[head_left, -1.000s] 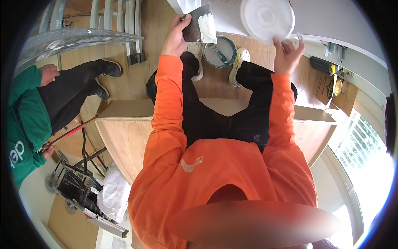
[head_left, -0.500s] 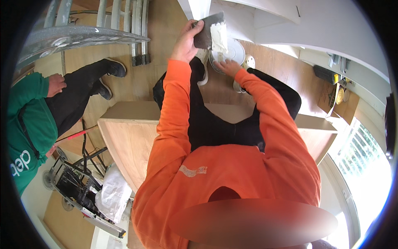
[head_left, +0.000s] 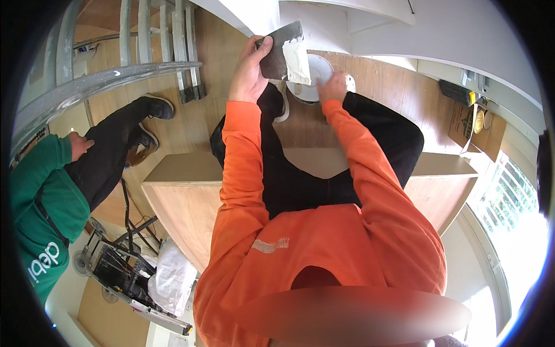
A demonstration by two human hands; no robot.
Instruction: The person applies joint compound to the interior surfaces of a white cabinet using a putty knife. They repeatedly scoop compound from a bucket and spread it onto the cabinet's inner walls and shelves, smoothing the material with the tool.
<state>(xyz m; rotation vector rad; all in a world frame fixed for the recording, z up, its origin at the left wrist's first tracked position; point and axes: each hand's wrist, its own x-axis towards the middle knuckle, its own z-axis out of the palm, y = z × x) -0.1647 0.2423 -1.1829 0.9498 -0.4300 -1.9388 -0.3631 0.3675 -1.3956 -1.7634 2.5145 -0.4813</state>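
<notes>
My left hand (head_left: 250,66) is closed on a dark, flat filler spreader (head_left: 274,55), its thumb lying on the near face. A thick patch of white filler (head_left: 296,61) covers the spreader's right side. Below and to the right of it, between my feet, stands a round bucket with a pale grey top (head_left: 319,66), partly behind the spreader. My right hand (head_left: 333,88) is at the bucket's right rim; its fingers are blurred, and whether they grip anything does not show.
I sit on a wooden box (head_left: 173,173). To the left, a person in a green top (head_left: 49,196) stands near a metal ladder (head_left: 110,78). A folded trolley (head_left: 124,277) with a white bag lies lower left. A white wall (head_left: 451,40) and cardboard box (head_left: 491,133) are to the right.
My right hand has shifted right across the bucket top to its rim, its spread fingers drawn in. The spreader in my left hand has moved slightly left and down.
</notes>
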